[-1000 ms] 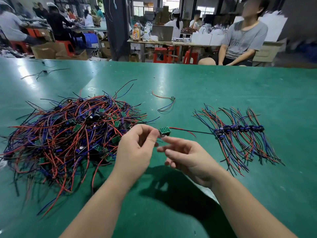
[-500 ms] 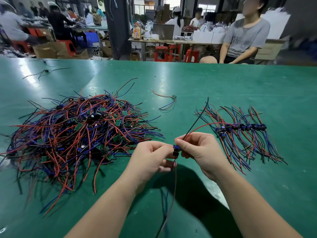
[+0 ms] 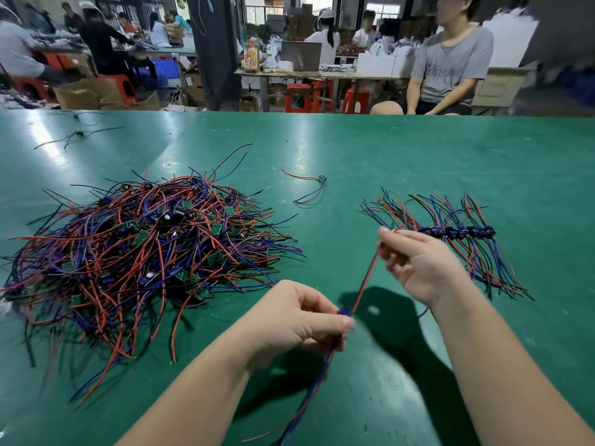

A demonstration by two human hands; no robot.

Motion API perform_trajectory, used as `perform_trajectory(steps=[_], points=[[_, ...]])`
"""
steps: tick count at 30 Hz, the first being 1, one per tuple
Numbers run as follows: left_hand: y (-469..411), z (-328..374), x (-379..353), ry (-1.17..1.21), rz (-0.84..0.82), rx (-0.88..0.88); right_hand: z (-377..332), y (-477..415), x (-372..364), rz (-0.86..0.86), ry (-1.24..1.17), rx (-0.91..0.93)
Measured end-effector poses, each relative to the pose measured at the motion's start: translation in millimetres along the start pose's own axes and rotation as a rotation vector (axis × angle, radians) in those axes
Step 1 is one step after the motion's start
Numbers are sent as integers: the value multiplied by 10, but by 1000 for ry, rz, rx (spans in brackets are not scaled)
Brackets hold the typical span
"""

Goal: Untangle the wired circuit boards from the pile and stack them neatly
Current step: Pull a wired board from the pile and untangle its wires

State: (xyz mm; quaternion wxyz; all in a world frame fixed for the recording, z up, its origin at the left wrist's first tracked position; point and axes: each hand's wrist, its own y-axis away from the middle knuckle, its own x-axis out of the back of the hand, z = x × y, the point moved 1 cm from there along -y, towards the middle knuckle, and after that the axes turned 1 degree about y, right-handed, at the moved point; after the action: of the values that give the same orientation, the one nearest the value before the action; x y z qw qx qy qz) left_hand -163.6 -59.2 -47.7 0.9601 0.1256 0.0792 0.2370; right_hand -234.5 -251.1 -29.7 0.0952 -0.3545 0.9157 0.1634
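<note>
- left hand point(image 3: 299, 317) pinches one small wired circuit board point(image 3: 343, 312) between thumb and curled fingers, above the green table point(image 3: 386, 156); its blue leads point(image 3: 309, 397) hang below.
- right hand point(image 3: 418, 265) pinches the red lead point(image 3: 365, 278) near its tip, fingers curled; the lead runs taut, judged a straightening pull before stacking.
- sorted row point(image 3: 457, 232) lies just beyond the right hand; tangled pile point(image 3: 145, 246) sits to the left.
- half a second back both hands met at the board; the right has since slid outward along the lead.
</note>
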Motion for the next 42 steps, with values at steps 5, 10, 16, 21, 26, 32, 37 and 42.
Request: perform_trajectory(steps=[5, 10, 16, 21, 26, 32, 37, 42], points=[[49, -96, -73, -239, -131, 111, -105, -162, 365, 186, -88, 81], [-2, 78, 86, 125, 124, -87, 41, -218, 320, 132, -34, 81], [31, 231, 143, 672, 158, -96, 66, -155, 258, 75, 50, 27], [45, 223, 85, 885, 147, -80, 218, 143, -58, -401, 439, 70], [-14, 129, -30, 815, 132, -19, 342, 304, -423, -499, -57, 151], [2, 67, -82, 396, 82, 88, 306, 288, -423, -286, -160, 127], [203, 251, 278, 498, -407, -196, 92, 230, -246, -293, -345, -8], [215, 346, 490, 1138, -653, -198, 82, 283, -185, -543, -360, -116]])
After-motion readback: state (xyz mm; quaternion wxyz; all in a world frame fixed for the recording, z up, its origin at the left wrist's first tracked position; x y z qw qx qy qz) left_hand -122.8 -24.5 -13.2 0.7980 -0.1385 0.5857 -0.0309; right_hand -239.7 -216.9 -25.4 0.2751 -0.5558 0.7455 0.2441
